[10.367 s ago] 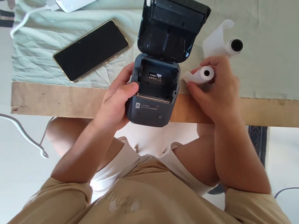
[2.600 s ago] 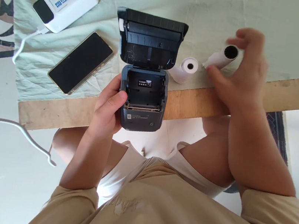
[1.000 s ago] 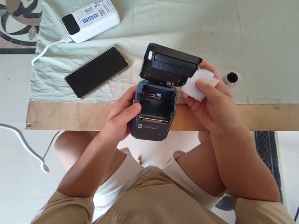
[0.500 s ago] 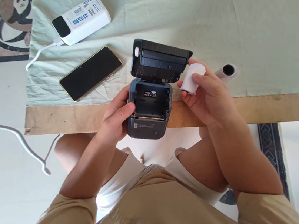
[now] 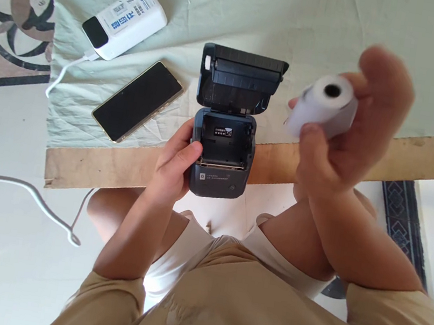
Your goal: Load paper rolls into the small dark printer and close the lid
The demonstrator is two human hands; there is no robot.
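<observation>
My left hand (image 5: 176,164) is closed around the left side of a dark portable label printer (image 5: 219,182), thumb on its upper edge. The printer's lid (image 5: 241,82) stands raised, and its paper compartment holds no roll; a small black-and-white sticker shows inside. To the right of the printer, my right hand (image 5: 350,144) grips a white paper roll (image 5: 318,110), thumb in front and other fingers behind. The roll is tilted, its dark core hole facing up toward me, and a loose flap of paper shows at its right side. Motion blurs this hand somewhat.
A black-screened phone (image 5: 138,102) lies left of the printer. Behind it is a white power bank (image 5: 127,21) with a white cable (image 5: 64,73) plugged in. Pale green cloth (image 5: 241,3) covers the table, whose bare wooden edge (image 5: 98,166) runs along the front.
My right hand has lifted the paper roll away from the printer, rightward, turning its end upward. The second roll seen earlier on the cloth is now hidden. My left hand still holds the printer.
</observation>
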